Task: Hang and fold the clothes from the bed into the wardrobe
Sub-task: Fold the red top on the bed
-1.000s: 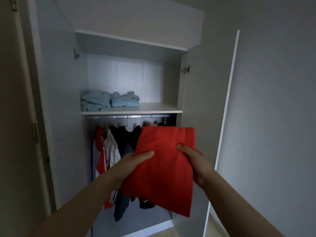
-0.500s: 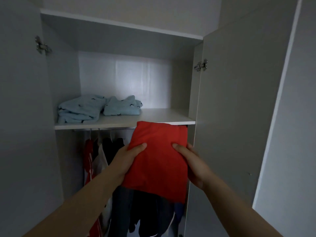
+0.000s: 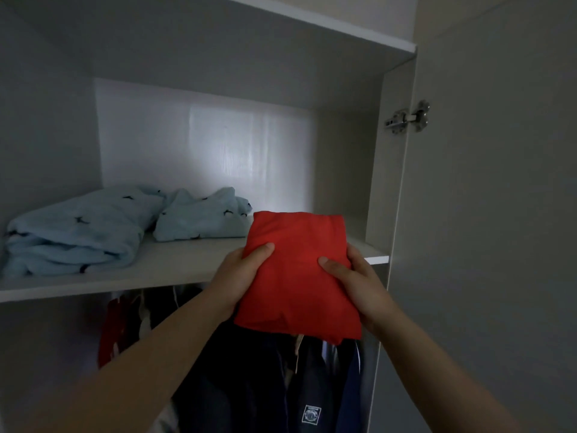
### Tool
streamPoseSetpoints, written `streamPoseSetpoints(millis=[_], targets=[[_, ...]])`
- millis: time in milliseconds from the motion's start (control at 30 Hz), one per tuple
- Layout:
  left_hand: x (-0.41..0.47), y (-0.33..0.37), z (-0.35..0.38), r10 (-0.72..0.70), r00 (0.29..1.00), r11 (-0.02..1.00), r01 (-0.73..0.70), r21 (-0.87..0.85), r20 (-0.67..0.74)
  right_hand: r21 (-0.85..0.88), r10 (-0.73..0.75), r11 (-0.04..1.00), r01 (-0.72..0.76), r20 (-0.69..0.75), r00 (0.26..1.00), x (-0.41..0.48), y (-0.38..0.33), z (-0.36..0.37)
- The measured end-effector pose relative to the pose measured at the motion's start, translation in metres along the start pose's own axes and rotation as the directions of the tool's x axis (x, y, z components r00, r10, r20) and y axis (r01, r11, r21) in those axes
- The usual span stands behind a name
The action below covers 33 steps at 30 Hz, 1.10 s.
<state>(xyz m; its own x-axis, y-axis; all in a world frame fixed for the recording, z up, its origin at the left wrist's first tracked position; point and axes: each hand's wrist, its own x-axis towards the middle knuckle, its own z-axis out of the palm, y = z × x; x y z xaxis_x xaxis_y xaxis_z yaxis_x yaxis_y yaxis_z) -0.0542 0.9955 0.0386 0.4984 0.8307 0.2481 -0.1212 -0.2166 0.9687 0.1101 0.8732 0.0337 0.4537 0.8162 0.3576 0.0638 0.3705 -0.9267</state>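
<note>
Head view: left hand (image 3: 240, 276), right hand (image 3: 359, 284) grip red garment (image 3: 299, 276) over shelf (image 3: 156, 276) edge; light-blue clothes (image 3: 78, 232) lie leftward.

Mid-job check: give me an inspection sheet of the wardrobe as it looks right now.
Surface: white shelf, bare on its right part.
Job's things: folded red garment held over the shelf's front edge; two light blue folded piles on the shelf's left; dark clothes hang below.
Clutter: nothing seen.
Grippers: left hand and right hand each grip a side of the red garment, thumbs on top.
Cables: nothing seen.
Surroundings: open wardrobe door at right, with a metal hinge.
</note>
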Motion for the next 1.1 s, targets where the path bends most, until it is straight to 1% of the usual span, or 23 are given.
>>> streamPoseSetpoints(millis=[100, 233, 300, 400, 467, 567, 633, 700, 767, 800, 833, 867, 900, 933, 967, 1033, 1067, 1100], targets=[[0.042, -0.010, -0.002, -0.002, 1.000, 1.000, 0.002, 0.014, 0.024, -0.035, -0.012, 0.999, 0.010, -0.057, 0.998, 0.039, 0.009, -0.002], [0.097, -0.014, -0.003, 0.021, 0.997, 1.000, -0.021, 0.003, 0.068, -0.095, -0.023, 0.995, 0.015, -0.084, 0.996, 0.094, 0.019, -0.010], [0.127, -0.016, -0.004, 0.039, 0.997, 0.999, -0.040, 0.020, 0.070, -0.113, -0.025, 0.993, 0.015, -0.086, 0.996, 0.128, 0.026, -0.018], [0.166, -0.023, -0.007, 0.045, 0.997, 0.995, -0.051, 0.086, 0.068, -0.116, 0.001, 0.993, -0.007, -0.052, 0.999, 0.175, 0.038, -0.027], [0.193, -0.028, -0.007, 0.042, 0.999, 0.990, -0.046, 0.130, 0.032, -0.139, 0.015, 0.990, -0.019, -0.031, 0.999, 0.210, 0.051, -0.034], [0.233, -0.033, -0.006, 0.048, 0.996, 0.976, -0.031, 0.216, -0.073, -0.145, 0.059, 0.988, -0.056, 0.016, 0.998, 0.264, 0.071, -0.037], [0.256, -0.037, -0.006, 0.087, 0.986, 0.923, -0.024, 0.385, -0.145, -0.283, 0.066, 0.957, -0.057, 0.023, 0.998, 0.296, 0.082, -0.038], [0.274, -0.042, -0.009, 0.148, 0.966, 0.826, -0.002, 0.563, -0.214, -0.472, 0.082, 0.879, -0.060, 0.027, 0.996, 0.321, 0.089, -0.040], [0.289, -0.046, -0.013, 0.219, 0.953, 0.746, -0.027, 0.665, -0.208, -0.654, 0.051, 0.756, -0.011, 0.042, 0.998, 0.336, 0.092, -0.040], [0.295, -0.047, -0.017, 0.252, 0.950, 0.694, -0.045, 0.719, -0.183, -0.731, 0.005, 0.681, 0.042, 0.063, 0.998, 0.339, 0.092, -0.040], [0.301, -0.049, -0.020, 0.276, 0.948, 0.638, -0.058, 0.768, -0.158, -0.777, -0.045, 0.619, 0.109, 0.104, 0.994, 0.339, 0.091, -0.037], [0.307, -0.050, -0.025, 0.296, 0.945, 0.595, -0.068, 0.801, -0.140, -0.784, -0.081, 0.592, 0.185, 0.170, 0.982, 0.338, 0.089, -0.034], [0.311, -0.049, -0.029, 0.310, 0.942, 0.562, -0.071, 0.824, -0.130, -0.769, -0.080, 0.590, 0.245, 0.246, 0.966, 0.334, 0.084, -0.028], [0.316, -0.049, -0.032, 0.317, 0.941, 0.532, -0.073, 0.844, -0.119, -0.766, -0.044, 0.580, 0.277, 0.310, 0.950, 0.329, 0.082, -0.023], [0.320, -0.048, -0.034, 0.319, 0.942, 0.499, -0.074, 0.863, -0.104, -0.792, 0.008, 0.537, 0.290, 0.349, 0.937, 0.325, 0.081, -0.018], [0.328, -0.047, -0.039, 0.307, 0.949, 0.436, -0.076, 0.897, -0.069, -0.885, 0.110, 0.360, 0.296, 0.356, 0.928, 0.321, 0.088, -0.011], [0.332, -0.047, -0.042, 0.294, 0.954, 0.411, -0.075, 0.909, -0.054, -0.910, 0.150, 0.290, 0.298, 0.350, 0.924, 0.320, 0.092, -0.010], [0.336, -0.047, -0.046, 0.280, 0.959, 0.378, -0.072, 0.923, -0.039, -0.918, 0.184, 0.260, 0.298, 0.350, 0.918, 0.322, 0.095, -0.009]])
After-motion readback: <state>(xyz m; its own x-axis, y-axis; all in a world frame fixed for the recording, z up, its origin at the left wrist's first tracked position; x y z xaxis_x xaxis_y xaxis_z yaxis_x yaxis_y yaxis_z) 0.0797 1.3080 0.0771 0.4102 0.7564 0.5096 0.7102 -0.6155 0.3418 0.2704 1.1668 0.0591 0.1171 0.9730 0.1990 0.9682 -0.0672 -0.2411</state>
